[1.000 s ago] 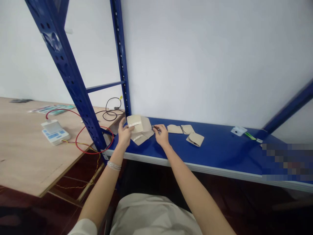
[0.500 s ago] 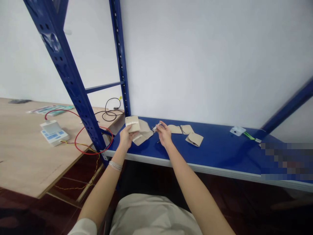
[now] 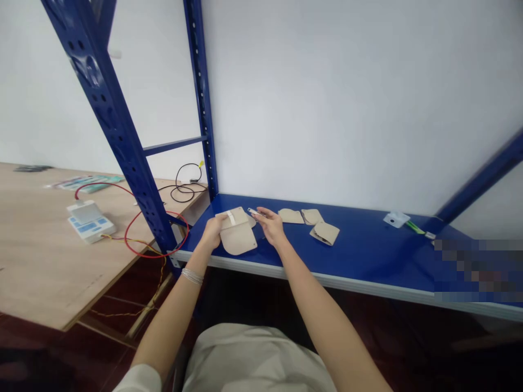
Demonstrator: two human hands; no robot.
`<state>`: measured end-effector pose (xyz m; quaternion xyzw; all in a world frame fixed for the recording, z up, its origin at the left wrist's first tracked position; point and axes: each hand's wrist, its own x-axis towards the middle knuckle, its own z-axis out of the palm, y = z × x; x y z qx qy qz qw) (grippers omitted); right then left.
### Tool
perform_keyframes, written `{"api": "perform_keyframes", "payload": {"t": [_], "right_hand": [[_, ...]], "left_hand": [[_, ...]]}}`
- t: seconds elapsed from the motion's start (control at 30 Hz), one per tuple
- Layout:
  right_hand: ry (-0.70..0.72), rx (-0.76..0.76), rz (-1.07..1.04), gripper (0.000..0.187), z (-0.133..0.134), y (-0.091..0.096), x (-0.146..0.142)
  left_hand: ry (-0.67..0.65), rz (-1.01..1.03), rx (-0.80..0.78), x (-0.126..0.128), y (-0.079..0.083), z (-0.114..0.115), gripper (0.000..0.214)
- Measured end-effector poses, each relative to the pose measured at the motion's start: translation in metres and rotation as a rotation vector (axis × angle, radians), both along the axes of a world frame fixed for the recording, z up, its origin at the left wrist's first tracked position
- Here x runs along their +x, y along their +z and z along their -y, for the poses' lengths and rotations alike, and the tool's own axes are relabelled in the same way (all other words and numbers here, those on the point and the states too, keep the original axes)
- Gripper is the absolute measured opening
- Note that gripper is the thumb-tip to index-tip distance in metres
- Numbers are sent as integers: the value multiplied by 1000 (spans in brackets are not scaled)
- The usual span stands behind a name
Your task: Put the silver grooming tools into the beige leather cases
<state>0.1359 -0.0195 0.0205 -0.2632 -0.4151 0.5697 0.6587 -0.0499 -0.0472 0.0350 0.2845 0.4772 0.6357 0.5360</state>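
My left hand (image 3: 211, 233) is closed on the left edge of a beige case (image 3: 239, 240), which is opened out and has a white elastic band across its upper part. Just right of the case, my right hand (image 3: 271, 225) pinches a small silver tool that looks like a nail clipper (image 3: 253, 211). Its tip is close to the case's upper right edge; I cannot tell whether they touch. Part of another beige piece (image 3: 251, 221) shows behind the case. To the right lie more beige cases (image 3: 291, 216), one folded and slightly agape (image 3: 325, 233).
The blue shelf (image 3: 368, 256) has a pale edge facing me and blue posts (image 3: 122, 130) at its left. At right are a small white device (image 3: 396, 219) and a green-handled tool (image 3: 415, 227). A wooden table (image 3: 36, 256) holds a white-blue device (image 3: 90, 222) and cables.
The case in my left hand has been turned and unfolded, its flap now hanging toward me. My right hand has shifted slightly left with the nail clipper, closer to the case.
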Motion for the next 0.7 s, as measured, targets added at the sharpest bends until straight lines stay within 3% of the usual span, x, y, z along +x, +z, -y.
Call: {"api": "perform_keyframes", "payload": {"t": [0.1,0.2,0.27,0.37,0.53,0.7], "right_hand": [[-61,88,258,30,-1,-9,-1],[-174,273,594,18,2,-17,0],[-262,388,803,18,6,-20,0],[-349,446,1031,23,12,-21,0],[-341,474,1291,26,19,-17,-2],[-338,503,1327,26,22,-14,-4]], "left_hand": [[-112,-147,49,4,-6,2,34],[-197,-251,120,6,-11,4,46],[-201,-297,140,7,-15,4,51],[-161,-334,157,8,-19,4,54],[-159,-321,170,9,-20,6,54],[-215,-315,178,10,-19,9,55]]}}
